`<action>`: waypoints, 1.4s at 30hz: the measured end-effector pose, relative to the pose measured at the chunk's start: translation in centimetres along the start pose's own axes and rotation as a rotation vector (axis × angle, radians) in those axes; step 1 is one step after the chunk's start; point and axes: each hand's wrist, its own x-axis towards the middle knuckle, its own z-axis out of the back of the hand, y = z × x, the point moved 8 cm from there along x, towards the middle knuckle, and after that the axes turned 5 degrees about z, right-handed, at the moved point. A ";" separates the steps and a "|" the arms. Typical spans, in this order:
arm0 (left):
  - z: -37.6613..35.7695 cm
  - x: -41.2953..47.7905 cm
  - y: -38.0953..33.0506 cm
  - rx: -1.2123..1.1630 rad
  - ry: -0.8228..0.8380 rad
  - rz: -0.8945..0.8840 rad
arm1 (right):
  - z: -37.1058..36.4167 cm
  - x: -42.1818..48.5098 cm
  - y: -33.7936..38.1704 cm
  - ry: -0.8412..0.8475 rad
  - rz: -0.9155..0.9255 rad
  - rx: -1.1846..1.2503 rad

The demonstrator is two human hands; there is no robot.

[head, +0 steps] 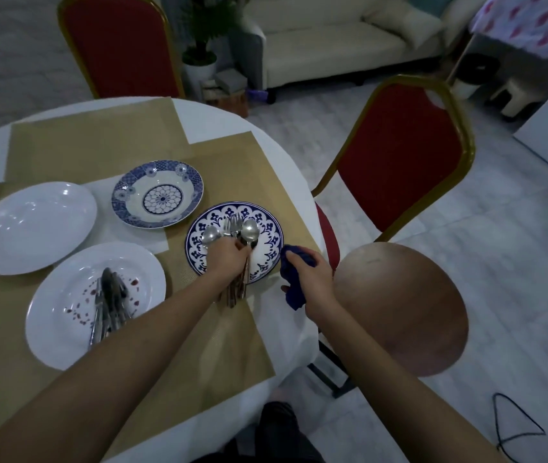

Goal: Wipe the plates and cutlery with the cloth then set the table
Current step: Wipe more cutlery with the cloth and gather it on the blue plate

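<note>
**Operator:** Report the state of the hands.

**Inspector:** The left hand (pixel 226 259) grasps the cutlery (pixel 251 230), a bundle of spoons and forks, at mid-length. The right hand (pixel 312 279) is clenched round the cloth (pixel 294 290), which is dark blue and bunched.

**Operator:** Where is the cutlery?

**Inspector:** The heads lie over the blue plate (pixel 267 228) and the handles project past its near rim. The cloth is just right of that plate, at the bench (pixel 219 125) edge. Whether it touches the plate cannot be determined.

**Operator:** Other plates?

**Inspector:** There are 3. The patterned plate (pixel 157 194) is just beyond the blue plate, to its left. The white plate (pixel 32 227) is at far left. The stained plate (pixel 65 272) is at near left, carries red marks and holds a second bundle (pixel 110 305).

**Operator:** And the bench surface?

**Inspector:** It has a white cover with tan mats (pixel 99 145) under the plates. 2 red chairs (pixel 399 162) stand at the bench.
</note>
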 end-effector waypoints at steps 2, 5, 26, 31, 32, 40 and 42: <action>0.1 0.0 -0.3 0.051 -0.020 -0.036 | -0.4 0.4 0.2 0.014 0.008 -0.003; 0.2 -0.3 -0.3 0.019 -0.003 -0.081 | -1.2 0.8 0.7 0.047 0.032 -0.013; 11.4 -8.8 22.6 0.265 -0.349 0.392 | -20.0 -5.9 -2.9 0.552 -0.048 -0.293; 11.2 -9.7 24.6 0.152 -0.311 0.422 | -22.6 -8.3 -4.2 0.658 -0.076 -0.345; 11.3 -9.9 24.9 0.107 -0.313 0.434 | -22.9 -8.6 -4.4 0.671 -0.080 -0.350; 13.4 -11.3 26.3 -0.051 -0.380 0.467 | -24.0 -9.0 -4.6 0.671 0.027 -0.490; 13.9 -11.6 26.2 -0.141 -0.394 0.436 | -25.0 -9.1 -3.6 0.693 0.230 -0.613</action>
